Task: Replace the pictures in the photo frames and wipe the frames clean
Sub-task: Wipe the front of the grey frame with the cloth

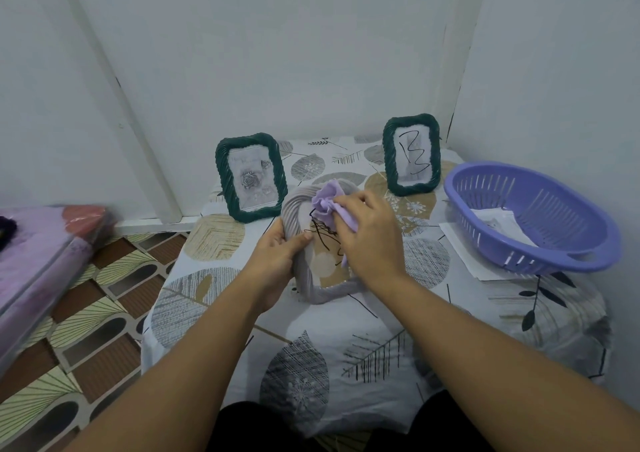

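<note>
Centrally, a grey twisted-rim frame (294, 209) lies on the leaf-print tablecloth (346, 340), its pane showing a black scribble; much of its right side is covered by the hands and cloth. The left hand (277, 261) grips the frame's left edge, thumb curled over the rim. The right hand (370, 233) bunches a lilac cloth (327, 198) in curled fingers and presses it on the pane; the fingertips are buried in the folds.

Behind it, two dark green frames stand upright near the wall. The left green frame (251, 178) holds a pale rose picture, faint and hard to read. The right green frame (411, 155) holds a sheet with a black squiggle.

At the right, a purple slotted basket (533, 216) sits on white paper sheets (460, 243), with more paper inside, only partly seen through the wall. At the far left edge a blurred pink and purple bundle (45, 243) is cut off.
</note>
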`<state>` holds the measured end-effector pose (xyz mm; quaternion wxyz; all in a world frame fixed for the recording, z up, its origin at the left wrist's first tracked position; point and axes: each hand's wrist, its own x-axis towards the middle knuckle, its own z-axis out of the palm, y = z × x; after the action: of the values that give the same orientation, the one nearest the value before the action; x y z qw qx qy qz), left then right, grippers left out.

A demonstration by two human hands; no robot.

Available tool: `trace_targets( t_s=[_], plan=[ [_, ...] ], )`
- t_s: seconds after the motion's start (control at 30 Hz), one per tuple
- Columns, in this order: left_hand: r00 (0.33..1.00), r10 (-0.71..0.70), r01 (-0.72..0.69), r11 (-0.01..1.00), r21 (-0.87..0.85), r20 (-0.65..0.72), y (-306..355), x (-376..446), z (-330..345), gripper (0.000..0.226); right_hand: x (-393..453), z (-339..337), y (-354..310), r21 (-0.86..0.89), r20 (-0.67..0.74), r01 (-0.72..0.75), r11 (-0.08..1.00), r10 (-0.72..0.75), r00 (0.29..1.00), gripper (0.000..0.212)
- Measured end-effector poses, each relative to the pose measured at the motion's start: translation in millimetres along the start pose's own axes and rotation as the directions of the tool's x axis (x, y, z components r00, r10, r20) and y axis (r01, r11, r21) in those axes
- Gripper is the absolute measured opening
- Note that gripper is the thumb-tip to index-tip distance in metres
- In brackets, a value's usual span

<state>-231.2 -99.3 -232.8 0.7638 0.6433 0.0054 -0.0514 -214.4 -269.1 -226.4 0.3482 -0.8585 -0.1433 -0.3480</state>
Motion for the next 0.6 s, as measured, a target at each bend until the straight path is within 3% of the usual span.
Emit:
trace_targets(
  t_s=[0.23, 0.43, 0.6],
  plan=[
    [1.000, 0.015, -0.015, 1.000, -0.008, 0.018, 1.7, -0.7, 1.4, 0.034, -17.3, 1.9, -0.3, 0.003, 0.040, 0.058, 0.998, -0.058, 0.998, 0.017],
    [1.000, 0.007, -0.007, 1.000, 0.007, 0.002, 0.3, -1.0, 1.0, 0.031, -3.9, 4.5, -3.5, 0.013, -0.042, -0.073, 0.997, 0.073, 0.996, 0.018],
    [1.000, 0.005, -0.006, 1.000, 0.016, 0.016, 0.8, -0.3, -1.0, 0.033, -16.2, 3.8, -3.4, 0.014, 0.024, 0.001, 1.000, -0.001, 1.000, 0.019]
  ],
)
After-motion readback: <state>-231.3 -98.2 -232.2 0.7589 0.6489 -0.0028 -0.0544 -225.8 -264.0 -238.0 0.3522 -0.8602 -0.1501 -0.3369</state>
